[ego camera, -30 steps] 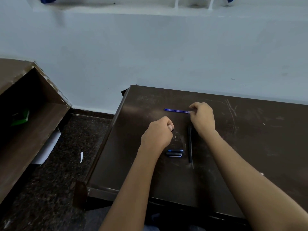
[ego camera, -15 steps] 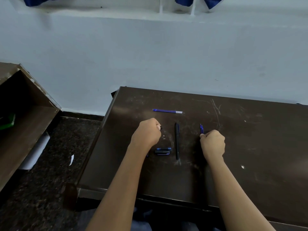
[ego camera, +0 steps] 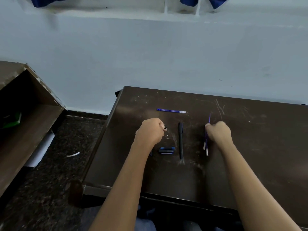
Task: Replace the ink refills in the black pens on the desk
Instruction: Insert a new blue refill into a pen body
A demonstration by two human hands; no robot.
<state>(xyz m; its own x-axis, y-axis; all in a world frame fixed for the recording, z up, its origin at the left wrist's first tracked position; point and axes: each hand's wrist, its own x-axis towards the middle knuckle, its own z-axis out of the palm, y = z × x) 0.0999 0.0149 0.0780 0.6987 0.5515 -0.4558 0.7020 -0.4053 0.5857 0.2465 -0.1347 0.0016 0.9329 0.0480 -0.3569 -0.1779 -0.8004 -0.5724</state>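
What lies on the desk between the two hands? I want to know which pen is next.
In the head view, one black pen lies lengthwise between the left hand and the right hand, touching neither.

No text, label, brand, number or sign can be read anywhere in the view; the pens and refills are too small and blurred for any marking to show.

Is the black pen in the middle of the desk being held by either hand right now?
No. The black pen lies alone on the desk, between the left hand and the right hand, touched by neither.
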